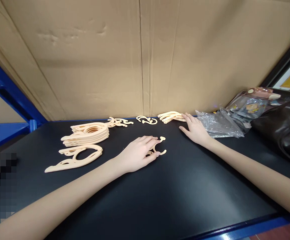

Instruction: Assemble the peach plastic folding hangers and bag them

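Observation:
My left hand point(140, 151) is closed over a cream plastic folding hanger part point(163, 138) at the middle of the black table. Two curved prongs stick out past the fingertips, while the palm hides the rest. Farther back, my right hand point(196, 129) reaches to a small pile of cream hanger arms point(170, 116). Its fingers are stretched out at the pile's right end, thumb apart, and I see nothing gripped. Left of my left hand lies a stack of folded cream hangers point(85, 135), with a single hanger point(78, 163) in front of it.
Loose cream hooks point(147, 120) and a tangle of small pieces point(118, 122) lie along the table's back edge, against a cardboard wall point(105, 66). Clear plastic bags point(217, 123), a transparent bottle point(251, 105) and a dark leather bag point(282, 123) occupy the right side. Blue frame posts point(7, 93) stand left.

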A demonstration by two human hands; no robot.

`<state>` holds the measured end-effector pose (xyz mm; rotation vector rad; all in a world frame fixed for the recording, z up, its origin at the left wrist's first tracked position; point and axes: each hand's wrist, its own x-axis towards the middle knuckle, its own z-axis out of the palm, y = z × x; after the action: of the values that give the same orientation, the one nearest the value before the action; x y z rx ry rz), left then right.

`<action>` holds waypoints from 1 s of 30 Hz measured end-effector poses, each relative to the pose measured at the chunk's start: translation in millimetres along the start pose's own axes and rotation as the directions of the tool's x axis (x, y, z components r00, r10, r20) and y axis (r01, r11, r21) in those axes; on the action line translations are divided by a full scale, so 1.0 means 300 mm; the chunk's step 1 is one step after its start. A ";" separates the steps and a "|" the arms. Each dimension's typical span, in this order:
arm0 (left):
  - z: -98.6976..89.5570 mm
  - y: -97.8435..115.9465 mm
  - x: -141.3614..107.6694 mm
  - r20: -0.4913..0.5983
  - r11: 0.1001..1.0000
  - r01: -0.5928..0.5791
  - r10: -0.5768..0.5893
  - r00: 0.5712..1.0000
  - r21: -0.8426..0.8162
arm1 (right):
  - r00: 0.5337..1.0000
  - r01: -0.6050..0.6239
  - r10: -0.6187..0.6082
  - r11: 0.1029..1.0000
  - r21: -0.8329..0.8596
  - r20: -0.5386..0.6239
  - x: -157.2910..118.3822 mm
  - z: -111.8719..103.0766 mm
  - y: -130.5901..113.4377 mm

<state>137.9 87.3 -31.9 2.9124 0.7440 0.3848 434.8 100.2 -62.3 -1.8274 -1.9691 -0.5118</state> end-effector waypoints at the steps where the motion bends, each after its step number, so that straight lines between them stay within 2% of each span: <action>1: 0.001 0.000 0.000 -0.003 1.000 -0.001 0.001 1.000 0.002 | 1.000 -0.009 0.009 1.000 0.004 0.015 0.001 0.006 0.006; 8: -0.001 0.001 0.004 -0.018 1.000 -0.005 0.005 1.000 -0.006 | 0.998 -0.055 0.055 0.998 -0.003 0.015 0.008 0.012 0.023; 15: 0.004 -0.004 0.002 -0.026 1.000 -0.023 0.023 0.999 0.002 | 0.998 0.014 -0.016 0.999 0.039 0.062 0.004 0.023 0.026; 21: 0.002 -0.001 0.005 -0.032 1.000 -0.023 0.023 0.999 0.000 | 0.999 0.036 -0.037 0.999 0.040 0.019 0.005 -0.010 0.007; 26: 0.003 0.001 0.004 -0.013 1.000 -0.008 0.009 1.000 0.009 | 0.979 0.192 -0.197 0.978 0.083 0.054 -0.010 -0.069 -0.055; 28: 0.002 0.002 0.003 -0.005 1.000 0.001 -0.001 1.000 0.014 | 0.954 0.282 -0.290 0.955 0.098 0.082 -0.022 -0.093 -0.087; 30: 0.000 0.007 0.005 0.001 1.000 0.015 -0.015 1.000 0.018 | 0.904 0.412 -0.421 0.904 0.111 0.078 -0.035 -0.114 -0.120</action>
<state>140.0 86.2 -31.4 2.9219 0.7725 0.3768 401.2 70.7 -38.4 -1.3968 -2.4264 -0.4487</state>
